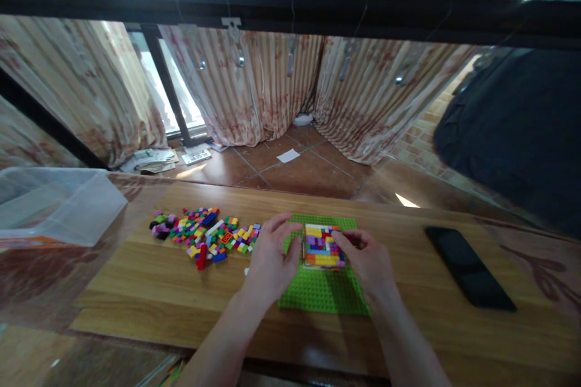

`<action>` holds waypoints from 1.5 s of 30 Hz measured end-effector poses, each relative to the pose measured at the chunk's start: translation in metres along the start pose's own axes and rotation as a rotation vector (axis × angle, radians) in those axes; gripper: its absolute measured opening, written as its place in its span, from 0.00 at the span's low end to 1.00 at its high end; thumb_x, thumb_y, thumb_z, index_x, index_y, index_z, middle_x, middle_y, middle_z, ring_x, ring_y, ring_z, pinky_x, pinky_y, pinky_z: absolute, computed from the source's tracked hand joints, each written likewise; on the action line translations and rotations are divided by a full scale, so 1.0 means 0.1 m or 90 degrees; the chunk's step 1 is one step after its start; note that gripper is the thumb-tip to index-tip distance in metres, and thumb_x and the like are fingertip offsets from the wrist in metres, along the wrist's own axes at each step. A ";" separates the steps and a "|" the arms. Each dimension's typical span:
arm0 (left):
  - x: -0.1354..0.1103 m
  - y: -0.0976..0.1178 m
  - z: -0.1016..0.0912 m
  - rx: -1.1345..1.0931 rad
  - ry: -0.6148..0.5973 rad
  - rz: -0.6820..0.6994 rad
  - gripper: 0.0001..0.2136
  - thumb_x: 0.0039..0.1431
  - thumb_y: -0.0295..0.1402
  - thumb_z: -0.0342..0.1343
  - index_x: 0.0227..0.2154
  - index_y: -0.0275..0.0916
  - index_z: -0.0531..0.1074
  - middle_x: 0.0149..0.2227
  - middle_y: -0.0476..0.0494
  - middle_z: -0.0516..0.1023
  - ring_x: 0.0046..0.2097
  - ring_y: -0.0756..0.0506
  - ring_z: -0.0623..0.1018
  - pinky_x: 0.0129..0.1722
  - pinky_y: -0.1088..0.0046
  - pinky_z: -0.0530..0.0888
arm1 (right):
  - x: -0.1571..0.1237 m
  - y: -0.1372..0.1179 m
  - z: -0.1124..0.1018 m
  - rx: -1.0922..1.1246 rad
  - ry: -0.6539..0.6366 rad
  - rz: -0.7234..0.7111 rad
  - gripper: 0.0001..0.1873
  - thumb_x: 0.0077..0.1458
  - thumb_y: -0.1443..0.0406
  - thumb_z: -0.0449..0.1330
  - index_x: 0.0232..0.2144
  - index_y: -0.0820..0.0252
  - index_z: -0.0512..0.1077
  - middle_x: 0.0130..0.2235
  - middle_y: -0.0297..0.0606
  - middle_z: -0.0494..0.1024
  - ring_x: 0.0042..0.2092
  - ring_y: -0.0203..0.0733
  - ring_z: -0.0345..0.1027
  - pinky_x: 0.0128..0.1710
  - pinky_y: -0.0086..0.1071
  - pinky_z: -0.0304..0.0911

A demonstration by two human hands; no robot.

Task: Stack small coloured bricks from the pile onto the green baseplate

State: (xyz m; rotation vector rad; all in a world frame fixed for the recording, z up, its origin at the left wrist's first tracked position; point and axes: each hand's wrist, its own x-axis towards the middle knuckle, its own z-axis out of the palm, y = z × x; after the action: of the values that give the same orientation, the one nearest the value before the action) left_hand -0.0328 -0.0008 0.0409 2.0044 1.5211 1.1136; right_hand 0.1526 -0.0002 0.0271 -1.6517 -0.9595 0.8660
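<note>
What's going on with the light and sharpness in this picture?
In the head view, the window glares white; a sunlit patch shows on the tiled floor; a soft shadow darkens the green baseplate near the brick build; the plastic bin at the left edge looks soft.

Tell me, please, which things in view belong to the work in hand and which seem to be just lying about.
Work in hand:
green baseplate
multicoloured brick build on it
loose bricks, probably

Apparently lying about:
black phone
white sheet
translucent box, though possibly for bricks
</note>
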 end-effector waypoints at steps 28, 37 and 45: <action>0.00 -0.20 -0.29 0.352 -0.226 0.000 0.09 0.55 0.24 0.50 0.27 0.39 0.75 0.34 0.38 0.78 0.40 0.40 0.75 0.43 0.61 0.68 | 0.06 -0.09 -0.13 0.096 0.074 -0.046 0.16 0.40 0.56 0.67 0.28 0.63 0.76 0.24 0.34 0.75 0.23 0.33 0.61 0.24 0.28 0.59; 0.09 -0.07 -0.28 -0.358 -0.083 -0.295 0.04 0.51 0.29 0.60 0.30 0.37 0.77 0.30 0.47 0.79 0.32 0.49 0.77 0.35 0.74 0.71 | -0.06 -0.20 -0.07 0.109 0.078 -0.153 0.11 0.47 0.58 0.64 0.29 0.60 0.76 0.26 0.34 0.76 0.27 0.35 0.66 0.28 0.29 0.63; 0.06 0.12 -0.08 -0.888 -0.136 -0.527 0.11 0.42 0.28 0.69 0.31 0.33 0.77 0.29 0.45 0.81 0.32 0.48 0.81 0.40 0.72 0.77 | -0.32 -0.28 0.06 0.022 -0.179 -0.330 0.08 0.58 0.63 0.59 0.37 0.53 0.78 0.39 0.36 0.79 0.41 0.39 0.72 0.41 0.34 0.68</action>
State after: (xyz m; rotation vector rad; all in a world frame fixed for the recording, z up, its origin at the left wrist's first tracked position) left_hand -0.0314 -0.0007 0.0563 0.4456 0.7987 1.0157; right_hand 0.1280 -0.0212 0.0553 -1.1812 -1.4744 0.7566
